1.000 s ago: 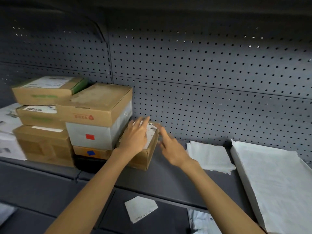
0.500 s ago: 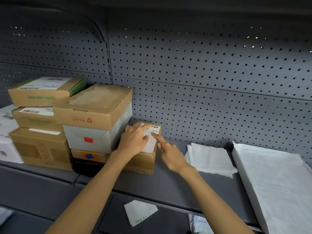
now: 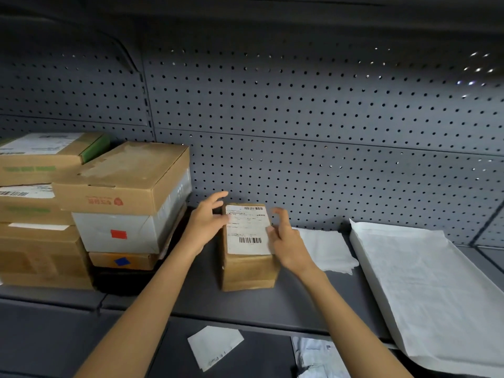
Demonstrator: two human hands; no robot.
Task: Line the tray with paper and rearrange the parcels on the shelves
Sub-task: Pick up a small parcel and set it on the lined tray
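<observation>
A small brown parcel (image 3: 249,268) with a white barcode label lies on the grey shelf (image 3: 245,306), a gap apart from the box stack on its left. My left hand (image 3: 206,223) is at the parcel's left rear corner, fingers spread and thumb against its edge. My right hand (image 3: 286,241) is at its right side, fingertips touching the label's edge, fingers loosely bent. Neither hand wraps the parcel. At the right, a tray (image 3: 381,304) lies covered with white paper (image 3: 431,285).
Stacked cardboard boxes (image 3: 122,184) fill the shelf's left end. Folded white paper (image 3: 327,249) lies between parcel and tray. The pegboard wall (image 3: 300,118) closes the back. On the lower shelf are a white slip (image 3: 215,347) and a plastic-wrapped packet (image 3: 319,358).
The small parcel has slid right, away from the stack it was pressed against. My left hand came off its top to its left corner; my right hand shifted to its right edge.
</observation>
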